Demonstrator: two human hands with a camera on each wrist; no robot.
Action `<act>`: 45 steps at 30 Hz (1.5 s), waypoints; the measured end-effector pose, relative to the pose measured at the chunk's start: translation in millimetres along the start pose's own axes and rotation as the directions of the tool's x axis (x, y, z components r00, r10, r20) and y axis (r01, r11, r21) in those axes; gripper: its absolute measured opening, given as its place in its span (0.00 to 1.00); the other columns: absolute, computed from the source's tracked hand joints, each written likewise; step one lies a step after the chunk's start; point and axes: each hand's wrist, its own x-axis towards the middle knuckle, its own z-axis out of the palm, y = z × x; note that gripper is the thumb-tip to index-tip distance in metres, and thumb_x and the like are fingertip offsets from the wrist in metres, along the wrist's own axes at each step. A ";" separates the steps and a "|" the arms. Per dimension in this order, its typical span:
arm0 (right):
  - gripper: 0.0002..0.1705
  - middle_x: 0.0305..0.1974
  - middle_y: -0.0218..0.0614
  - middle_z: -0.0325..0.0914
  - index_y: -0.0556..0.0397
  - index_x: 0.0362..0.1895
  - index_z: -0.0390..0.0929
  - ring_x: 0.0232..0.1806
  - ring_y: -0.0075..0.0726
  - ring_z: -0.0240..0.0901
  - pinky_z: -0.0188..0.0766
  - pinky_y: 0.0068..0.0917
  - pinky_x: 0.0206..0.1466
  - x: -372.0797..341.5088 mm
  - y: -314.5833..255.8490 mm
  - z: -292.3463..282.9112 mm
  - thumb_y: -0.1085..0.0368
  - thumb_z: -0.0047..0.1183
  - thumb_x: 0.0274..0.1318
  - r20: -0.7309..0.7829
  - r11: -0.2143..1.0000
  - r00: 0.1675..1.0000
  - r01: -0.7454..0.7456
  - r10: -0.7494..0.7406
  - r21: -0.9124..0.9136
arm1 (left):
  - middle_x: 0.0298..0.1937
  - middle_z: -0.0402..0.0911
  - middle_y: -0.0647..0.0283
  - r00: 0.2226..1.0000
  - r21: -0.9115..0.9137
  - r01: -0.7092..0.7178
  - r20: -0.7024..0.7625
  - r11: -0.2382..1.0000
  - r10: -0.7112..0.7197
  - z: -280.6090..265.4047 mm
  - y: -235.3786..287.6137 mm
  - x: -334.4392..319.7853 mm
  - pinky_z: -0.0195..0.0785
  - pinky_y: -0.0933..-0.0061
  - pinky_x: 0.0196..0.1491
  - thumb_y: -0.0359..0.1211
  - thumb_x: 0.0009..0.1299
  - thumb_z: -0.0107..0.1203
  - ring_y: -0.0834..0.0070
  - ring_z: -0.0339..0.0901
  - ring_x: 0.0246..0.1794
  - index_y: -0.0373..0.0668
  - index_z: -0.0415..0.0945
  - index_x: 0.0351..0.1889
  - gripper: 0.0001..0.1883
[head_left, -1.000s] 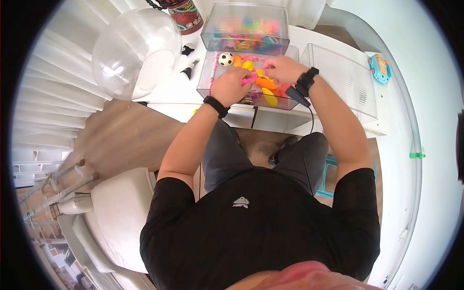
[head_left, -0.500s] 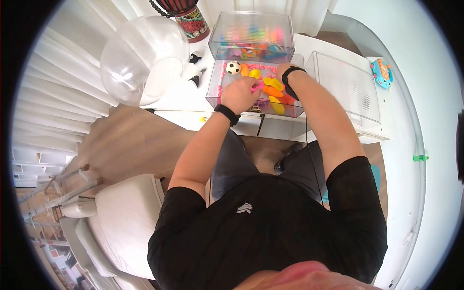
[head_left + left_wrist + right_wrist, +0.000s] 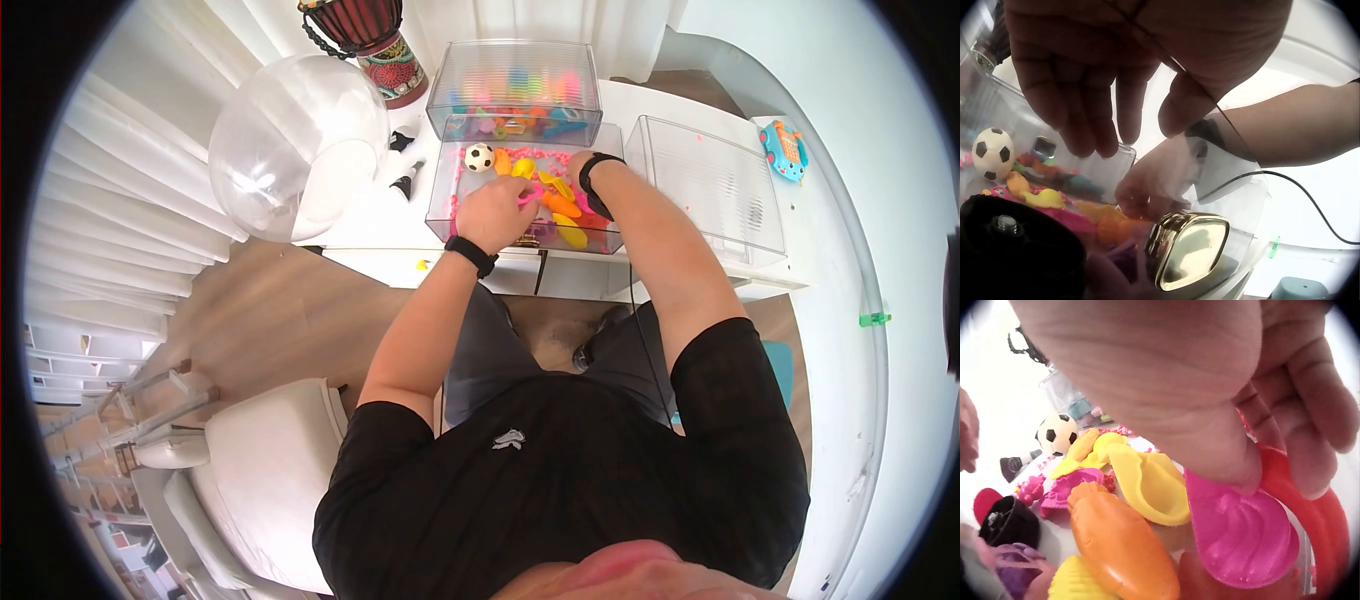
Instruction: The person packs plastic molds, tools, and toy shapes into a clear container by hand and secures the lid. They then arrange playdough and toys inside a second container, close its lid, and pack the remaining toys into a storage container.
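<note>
A clear plastic box (image 3: 437, 208) holds a mix of bright toys. My right hand (image 3: 582, 166) reaches into its right side. There, thumb and fingers pinch a magenta shell-like mould (image 3: 1241, 540), close by a curved red piece (image 3: 1329, 519). Beside it lie a yellow mould (image 3: 1157, 484) and an orange carrot-like toy (image 3: 1122, 544). My left hand (image 3: 495, 213) hangs over the box's left front part, fingers loose and nothing between them in the left wrist view. A small soccer ball (image 3: 479, 157) sits in the back left corner, and a gold clasp (image 3: 1194, 250) marks the front wall.
Behind stands a second clear box (image 3: 515, 85) of colourful toys. A clear lid (image 3: 710, 190) lies on the right, near a blue toy phone (image 3: 784, 150). Left are a big transparent globe (image 3: 300, 150), small black-and-white pieces (image 3: 402, 186) and a drum (image 3: 390, 75). A cable (image 3: 1297, 194) trails from the right wrist.
My right hand has moved from the middle of the box to its right side, down among the toys. The left hand stays over the left front part. The head view has shifted slightly.
</note>
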 end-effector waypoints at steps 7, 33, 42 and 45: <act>0.12 0.38 0.57 0.88 0.59 0.36 0.89 0.44 0.56 0.88 0.83 0.46 0.50 -93.0 -4.8 -56.1 0.65 0.59 0.53 -0.217 0.954 0.936 0.239 -0.276 -0.181 | 0.44 0.89 0.61 0.998 -0.009 -0.040 -0.049 0.999 0.040 4.9 -3.4 1.3 0.80 0.58 0.45 0.44 0.70 0.64 0.59 0.87 0.42 0.47 0.87 0.45 0.13; 0.17 0.49 0.50 0.86 0.49 0.53 0.83 0.53 0.55 0.83 0.79 0.45 0.59 -126.1 167.9 -82.3 0.62 0.64 0.60 -0.613 0.971 0.781 0.037 0.121 0.238 | 0.42 0.88 0.60 0.999 0.019 -0.030 -0.026 0.999 0.030 2.5 -0.3 8.4 0.80 0.55 0.42 0.44 0.69 0.63 0.57 0.86 0.40 0.46 0.87 0.43 0.13; 0.18 0.50 0.50 0.83 0.53 0.50 0.83 0.53 0.54 0.82 0.78 0.45 0.57 -157.5 120.8 -85.0 0.57 0.65 0.61 -0.822 0.963 0.562 0.161 0.091 0.217 | 0.45 0.88 0.60 1.000 -0.015 -0.014 -0.001 1.000 0.014 6.5 -5.5 10.5 0.80 0.55 0.45 0.44 0.69 0.63 0.58 0.87 0.42 0.47 0.87 0.44 0.14; 0.16 0.39 0.46 0.86 0.54 0.48 0.83 0.42 0.52 0.83 0.79 0.43 0.49 -176.5 88.9 -85.7 0.57 0.62 0.63 -0.787 0.860 0.617 0.412 -0.022 0.299 | 0.41 0.89 0.62 1.000 -0.017 -0.004 0.016 1.000 0.004 7.3 -6.9 12.3 0.79 0.61 0.44 0.46 0.71 0.65 0.63 0.87 0.42 0.47 0.87 0.46 0.15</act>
